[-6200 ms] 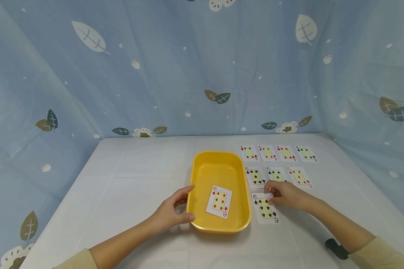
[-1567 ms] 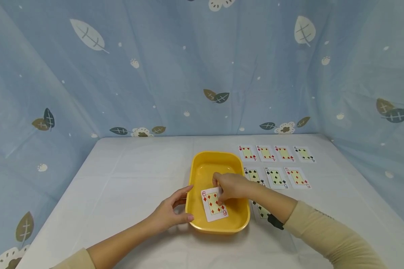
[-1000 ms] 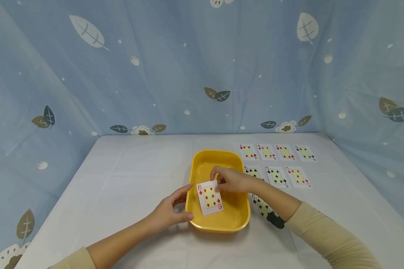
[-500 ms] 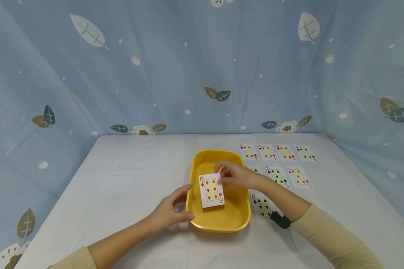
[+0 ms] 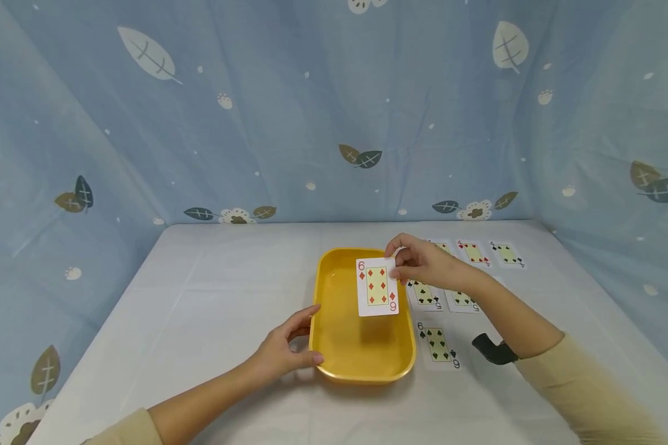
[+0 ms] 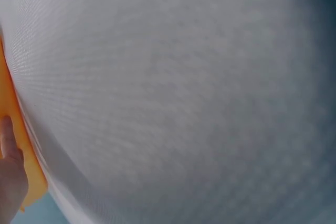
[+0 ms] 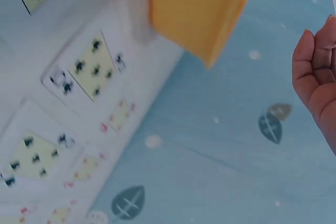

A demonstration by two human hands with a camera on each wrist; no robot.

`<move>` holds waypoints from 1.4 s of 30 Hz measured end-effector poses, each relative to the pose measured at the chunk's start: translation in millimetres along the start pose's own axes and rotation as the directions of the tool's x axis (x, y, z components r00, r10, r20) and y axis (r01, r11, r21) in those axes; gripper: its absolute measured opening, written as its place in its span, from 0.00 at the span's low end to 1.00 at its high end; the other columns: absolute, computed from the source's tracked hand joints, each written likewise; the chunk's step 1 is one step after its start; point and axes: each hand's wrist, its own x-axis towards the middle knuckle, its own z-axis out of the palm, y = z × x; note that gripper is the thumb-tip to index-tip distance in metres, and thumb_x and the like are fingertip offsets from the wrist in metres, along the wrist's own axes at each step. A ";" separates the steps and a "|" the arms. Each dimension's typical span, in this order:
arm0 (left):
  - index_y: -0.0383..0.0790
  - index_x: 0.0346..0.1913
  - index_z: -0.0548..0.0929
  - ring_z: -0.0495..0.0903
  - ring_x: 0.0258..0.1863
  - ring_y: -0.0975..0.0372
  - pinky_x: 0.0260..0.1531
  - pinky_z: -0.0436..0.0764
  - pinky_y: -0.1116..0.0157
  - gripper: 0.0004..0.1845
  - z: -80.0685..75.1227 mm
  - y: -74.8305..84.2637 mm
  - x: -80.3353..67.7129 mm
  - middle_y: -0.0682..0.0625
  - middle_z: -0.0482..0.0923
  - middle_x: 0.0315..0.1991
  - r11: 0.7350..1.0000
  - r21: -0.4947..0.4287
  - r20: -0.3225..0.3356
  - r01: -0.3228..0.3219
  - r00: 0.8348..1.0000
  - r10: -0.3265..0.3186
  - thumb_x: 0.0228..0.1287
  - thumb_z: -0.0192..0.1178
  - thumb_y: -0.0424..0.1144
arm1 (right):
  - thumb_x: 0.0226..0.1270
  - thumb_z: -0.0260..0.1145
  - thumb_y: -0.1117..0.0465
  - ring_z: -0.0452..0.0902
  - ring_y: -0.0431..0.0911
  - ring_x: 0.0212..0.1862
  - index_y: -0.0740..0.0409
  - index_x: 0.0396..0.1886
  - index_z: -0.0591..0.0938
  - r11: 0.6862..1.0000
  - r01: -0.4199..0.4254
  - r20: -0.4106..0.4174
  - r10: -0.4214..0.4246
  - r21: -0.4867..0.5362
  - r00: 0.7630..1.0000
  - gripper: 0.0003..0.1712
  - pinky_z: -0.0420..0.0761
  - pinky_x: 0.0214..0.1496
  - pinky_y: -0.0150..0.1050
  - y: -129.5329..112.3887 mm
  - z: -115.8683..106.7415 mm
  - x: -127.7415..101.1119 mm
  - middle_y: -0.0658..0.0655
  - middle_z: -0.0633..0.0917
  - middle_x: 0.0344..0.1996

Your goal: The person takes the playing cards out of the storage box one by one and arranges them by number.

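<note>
In the head view my right hand (image 5: 423, 262) pinches a playing card, the six of diamonds (image 5: 377, 287), by its upper right side, raised above the yellow tray (image 5: 334, 364). The card faces up, and a shadow falls on the tray floor below it. My left hand (image 5: 284, 346) holds the tray's left side, thumb and fingers spread along the rim. The left wrist view catches part of that hand (image 6: 10, 182) against the tray wall (image 6: 29, 161). In the right wrist view the curled fingers (image 7: 304, 59) show at the right edge, with only a sliver of the card.
Right of the tray, the six of spades (image 5: 438, 346) lies face up on the white cloth (image 5: 228, 278). Behind it are a row of fives (image 5: 423, 293) and a row of fours (image 5: 506, 253), partly covered by my right arm. A blue patterned curtain (image 5: 284, 123) encloses the table.
My right hand went from the six of spades into the tray, took the six of diamonds, and has lifted it up and to the right. My left hand stays at the tray.
</note>
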 end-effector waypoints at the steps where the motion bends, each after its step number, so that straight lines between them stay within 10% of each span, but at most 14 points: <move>1: 0.46 0.71 0.61 0.72 0.59 0.49 0.57 0.74 0.53 0.43 0.4 0.2 -0.1 0.42 0.72 0.59 1.000 0.002 -0.002 0.002 1.000 -0.002 0.53 0.71 0.43 | 0.66 0.62 0.67 0.78 0.51 0.31 0.64 0.51 0.67 1.000 0.001 -0.006 -0.001 -0.009 1.000 0.17 0.84 0.39 0.40 -2.2 -2.8 -2.6 0.59 0.84 0.34; 42: 0.45 0.72 0.59 0.70 0.61 0.48 0.58 0.73 0.51 0.45 2.2 0.5 -1.1 0.44 0.71 0.61 0.999 0.000 -0.007 0.046 0.999 -0.046 0.52 0.71 0.44 | 0.63 0.65 0.66 0.77 0.44 0.28 0.66 0.47 0.67 0.990 -0.103 -0.073 0.096 -0.100 0.993 0.18 0.78 0.30 0.32 44.5 -32.9 -118.5 0.53 0.82 0.29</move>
